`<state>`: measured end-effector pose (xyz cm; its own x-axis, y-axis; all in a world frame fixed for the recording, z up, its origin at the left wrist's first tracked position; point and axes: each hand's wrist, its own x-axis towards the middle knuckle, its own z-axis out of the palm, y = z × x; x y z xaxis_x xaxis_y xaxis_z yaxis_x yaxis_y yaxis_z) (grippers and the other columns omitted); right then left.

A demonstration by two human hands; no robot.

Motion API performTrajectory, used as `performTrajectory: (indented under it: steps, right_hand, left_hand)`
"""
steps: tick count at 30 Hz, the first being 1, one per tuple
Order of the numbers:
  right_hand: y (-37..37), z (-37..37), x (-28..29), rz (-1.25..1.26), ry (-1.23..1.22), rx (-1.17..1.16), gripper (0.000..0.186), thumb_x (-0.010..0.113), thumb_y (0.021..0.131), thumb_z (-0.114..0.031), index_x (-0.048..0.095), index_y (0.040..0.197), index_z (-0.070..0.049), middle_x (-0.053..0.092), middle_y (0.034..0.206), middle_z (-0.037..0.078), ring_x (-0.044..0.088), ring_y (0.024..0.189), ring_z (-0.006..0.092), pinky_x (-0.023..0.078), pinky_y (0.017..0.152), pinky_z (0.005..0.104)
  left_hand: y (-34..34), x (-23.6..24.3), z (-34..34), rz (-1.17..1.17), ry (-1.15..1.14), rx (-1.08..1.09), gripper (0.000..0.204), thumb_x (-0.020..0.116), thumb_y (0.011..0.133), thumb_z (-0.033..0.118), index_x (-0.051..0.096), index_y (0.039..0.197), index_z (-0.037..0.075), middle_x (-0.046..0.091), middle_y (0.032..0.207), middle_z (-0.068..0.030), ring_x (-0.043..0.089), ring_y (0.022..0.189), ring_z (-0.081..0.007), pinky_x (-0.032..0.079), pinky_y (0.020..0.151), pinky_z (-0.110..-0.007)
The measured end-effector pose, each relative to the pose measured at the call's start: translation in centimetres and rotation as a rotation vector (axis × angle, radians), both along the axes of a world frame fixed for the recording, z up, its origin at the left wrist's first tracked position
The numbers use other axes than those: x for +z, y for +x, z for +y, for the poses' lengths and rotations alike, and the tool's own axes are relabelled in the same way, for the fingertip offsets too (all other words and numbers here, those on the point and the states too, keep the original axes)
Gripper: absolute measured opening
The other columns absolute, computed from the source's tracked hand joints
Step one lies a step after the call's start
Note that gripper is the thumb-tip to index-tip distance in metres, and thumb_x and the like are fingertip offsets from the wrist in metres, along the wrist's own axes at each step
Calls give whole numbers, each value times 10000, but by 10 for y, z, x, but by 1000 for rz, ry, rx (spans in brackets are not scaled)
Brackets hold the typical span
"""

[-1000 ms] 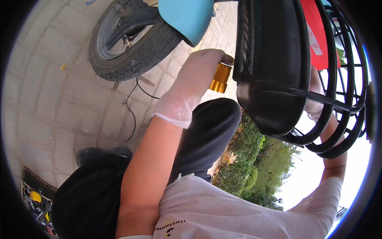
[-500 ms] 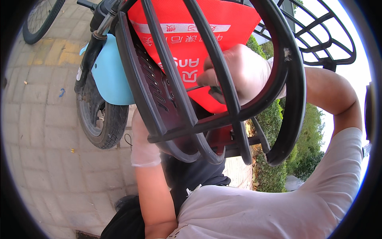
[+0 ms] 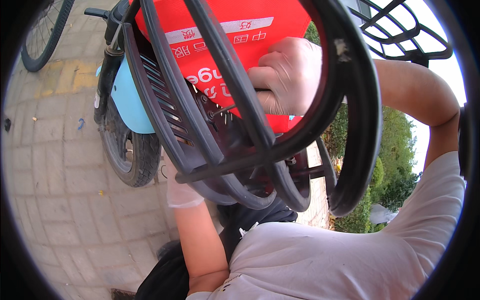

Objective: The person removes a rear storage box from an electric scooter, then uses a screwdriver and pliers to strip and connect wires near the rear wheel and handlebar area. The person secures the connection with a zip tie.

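Right hand [image 3: 290,77], thin whitish glove, is inside the black bike basket [image 3: 366,117], seen through the bars. Fingers curled in a fist around the dark end of a thin metal tool [image 3: 223,110]. The tool's shaft sticks out to the picture's left, angled slightly down, and ends at or right beside a small fitting on the dark basket panel. Can't tell if the tip is seated.

Left hand [image 3: 179,189], same kind of glove, is behind the basket's lower bars, low and toward the front tyre [image 3: 146,162]. Only the cuff and part of the back show. Fingers hidden, so can't tell whether they grip anything.

Red bag [image 3: 287,17] with a pale printed strip sits in the basket, just behind the right hand and bars; its lower corner hangs near the tool shaft. Slots run through the panel on the fender side.

Light-blue fender [image 3: 131,105] sits over the front tyre, just left of the basket, with the dark fork [image 3: 106,85] beside it. Another bike wheel [image 3: 48,37] stands at upper left on the paving [image 3: 75,225]. Second black basket [image 3: 400,32] at upper right, beyond the right forearm. Green hedge [image 3: 392,150] behind that arm.
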<state>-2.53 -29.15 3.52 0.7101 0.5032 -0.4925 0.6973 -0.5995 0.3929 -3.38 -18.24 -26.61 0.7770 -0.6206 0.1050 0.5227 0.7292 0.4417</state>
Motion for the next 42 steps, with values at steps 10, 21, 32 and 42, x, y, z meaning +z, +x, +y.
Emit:
performTrajectory:
  steps: [10,21,32,42]
  right_hand:
    - [-2,17,-6,23,644,-1445,346,831,678,-200,703,940,-13,699,863,73,663,788,172,548,700,328]
    - [9,19,5,186,204,-554,299,767,723,-43,715,1016,-60,662,811,83,665,706,234,549,672,361]
    - [-10,47,-13,-43,460,-1665,284,759,743,-62,703,1020,-34,671,824,83,660,696,213,534,657,335]
    - [6,62,-20,-91,422,-1801,272,748,770,-93,694,1028,-26,670,820,83,649,678,196,517,629,316]
  left_hand:
    - [3,8,6,67,30,-59,277,563,945,151,592,1164,-16,665,1034,-94,661,910,-152,548,753,-261]
    - [13,43,22,302,7,-159,297,495,916,171,684,1020,-33,677,903,-66,639,824,-130,498,748,-251]
    - [25,34,30,379,-142,-439,352,443,1006,232,568,1209,-27,609,871,-98,578,778,-163,468,747,-311]
    - [27,31,26,447,-207,-490,336,468,982,185,598,1183,-51,607,904,-74,530,827,-109,448,785,-273]
